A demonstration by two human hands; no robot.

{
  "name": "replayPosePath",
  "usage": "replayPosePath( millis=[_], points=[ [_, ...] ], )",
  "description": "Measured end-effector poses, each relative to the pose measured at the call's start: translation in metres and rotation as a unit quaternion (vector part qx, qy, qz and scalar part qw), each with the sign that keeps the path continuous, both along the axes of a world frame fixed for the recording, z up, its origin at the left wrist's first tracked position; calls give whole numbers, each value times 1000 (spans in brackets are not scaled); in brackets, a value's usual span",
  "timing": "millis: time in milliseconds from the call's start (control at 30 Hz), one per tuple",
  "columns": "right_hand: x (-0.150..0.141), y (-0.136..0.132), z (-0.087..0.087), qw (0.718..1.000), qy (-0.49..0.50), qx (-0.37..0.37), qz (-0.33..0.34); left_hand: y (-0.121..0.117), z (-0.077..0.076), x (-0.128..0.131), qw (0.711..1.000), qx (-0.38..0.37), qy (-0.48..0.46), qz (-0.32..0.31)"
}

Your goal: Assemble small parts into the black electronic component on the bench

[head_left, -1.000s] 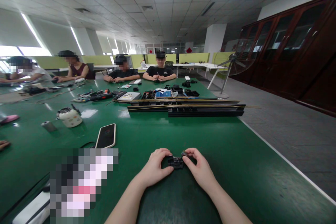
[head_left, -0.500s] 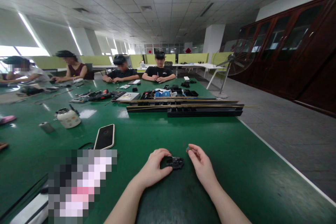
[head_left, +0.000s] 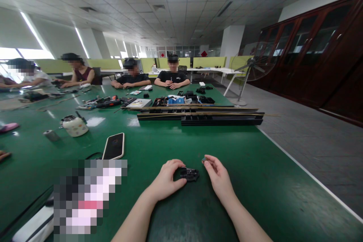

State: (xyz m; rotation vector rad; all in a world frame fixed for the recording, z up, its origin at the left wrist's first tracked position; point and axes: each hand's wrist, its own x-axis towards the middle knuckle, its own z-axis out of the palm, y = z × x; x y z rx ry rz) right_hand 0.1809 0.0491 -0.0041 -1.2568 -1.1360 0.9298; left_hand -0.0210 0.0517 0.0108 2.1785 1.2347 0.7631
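Observation:
A small black plastic part [head_left: 190, 174] with an uneven, hollowed top lies on the green table [head_left: 159, 141] in front of me. My left hand [head_left: 169, 180] is curved round its left side, thumb at the near edge and fingers at the far edge. Just to the right, apart from the black part, my right hand [head_left: 217, 172] pinches a tiny greyish piece [head_left: 204, 160] between thumb and fingertips. That piece is too small to name.
On the left are a phone [head_left: 114, 146], a patterned pot-like container [head_left: 74, 126] and a small grey cylinder [head_left: 51, 135]. Long black rails [head_left: 221, 121] with thin rods lie across the table farther off. Several people sit beyond; a floor fan [head_left: 251, 62] stands at right.
Both hands hold nearly the same pose. The whole view has shifted very slightly; the black part shows a little more of its top.

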Motion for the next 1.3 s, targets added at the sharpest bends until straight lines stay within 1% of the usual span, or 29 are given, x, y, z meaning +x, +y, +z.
replayPosePath(
  millis=[367, 567, 800, 1033, 1300],
  points=[
    [-1, -2, 4, 1000, 0, -4, 2, -1, 2, 1, 1000, -1, 2, 2],
    [-1, -1, 2, 1000, 0, -3, 0, 0, 0, 0, 1000, 1, 0, 0],
    [0, 0, -1, 1000, 10, -5, 7, -1, 4, 1, 1000, -13, 7, 3],
    [1, 0, -1, 1000, 8, -4, 5, 0, 3, 0, 1000, -11, 3, 6],
    [0, 0, -1, 1000, 22, -13, -5, 0, 1, 2, 999, -24, 28, 24]
  ],
)
